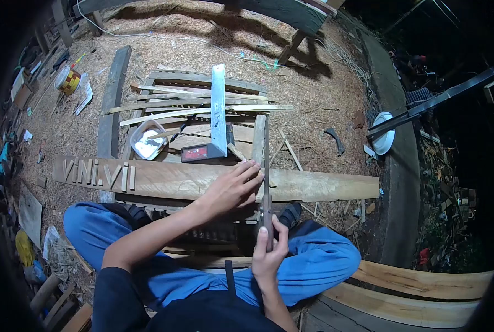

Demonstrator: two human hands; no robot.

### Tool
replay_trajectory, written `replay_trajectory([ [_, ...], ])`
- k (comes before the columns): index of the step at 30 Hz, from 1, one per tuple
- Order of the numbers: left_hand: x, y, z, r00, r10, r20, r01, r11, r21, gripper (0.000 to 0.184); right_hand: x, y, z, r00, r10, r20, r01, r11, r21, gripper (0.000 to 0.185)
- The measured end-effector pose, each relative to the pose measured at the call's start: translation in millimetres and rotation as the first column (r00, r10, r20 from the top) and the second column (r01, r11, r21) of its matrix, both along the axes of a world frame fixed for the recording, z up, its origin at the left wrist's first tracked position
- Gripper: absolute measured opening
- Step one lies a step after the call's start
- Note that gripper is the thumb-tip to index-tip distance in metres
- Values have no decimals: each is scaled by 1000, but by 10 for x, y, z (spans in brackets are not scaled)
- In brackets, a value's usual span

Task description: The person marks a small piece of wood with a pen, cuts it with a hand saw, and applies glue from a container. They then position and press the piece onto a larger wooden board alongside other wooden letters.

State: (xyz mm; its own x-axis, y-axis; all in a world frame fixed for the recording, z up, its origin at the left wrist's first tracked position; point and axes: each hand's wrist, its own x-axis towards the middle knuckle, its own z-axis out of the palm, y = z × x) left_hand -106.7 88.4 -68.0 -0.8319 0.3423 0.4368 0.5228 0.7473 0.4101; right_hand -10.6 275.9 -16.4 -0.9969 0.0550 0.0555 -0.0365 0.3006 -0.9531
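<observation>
My right hand wraps round the brown handle of a long thin tool, which looks like a handsaw seen edge-on. It points away from me, its narrow blade beside my left fingertips. My left hand has its fingers bent and pressed together on a small wood strip, over the long wooden board. What lies under the fingertips is partly hidden. Thin wood pieces forming letters lie on the board's left end.
A slatted wooden frame bears long strips, a white tub with a stick in it, a pale metal bar and a dark box with red parts. Planks lie at right. Wood shavings cover the ground.
</observation>
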Motion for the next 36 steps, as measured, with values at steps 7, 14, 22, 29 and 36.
replay_trajectory([
  [7,0,21,26,1000,-4,6,4,1000,7,51,66,67,-65,1000,-2,14,1,1000,18,38],
  [14,14,27,4,1000,0,9,0,1000,29,52,-128,110,-55,998,45,-33,-43,998,50,38],
  [22,-10,36,-33,1000,16,-22,-16,1000,2,54,-115,76,-59,1000,11,3,-11,1000,-9,39],
  [29,-14,39,-35,1000,19,2,-19,1000,16,55,-20,91,-110,1000,-12,-27,11,1000,-15,36],
  [36,-42,53,-31,999,36,-12,-35,999,30,56,55,78,-117,997,20,-76,-17,999,46,35],
])
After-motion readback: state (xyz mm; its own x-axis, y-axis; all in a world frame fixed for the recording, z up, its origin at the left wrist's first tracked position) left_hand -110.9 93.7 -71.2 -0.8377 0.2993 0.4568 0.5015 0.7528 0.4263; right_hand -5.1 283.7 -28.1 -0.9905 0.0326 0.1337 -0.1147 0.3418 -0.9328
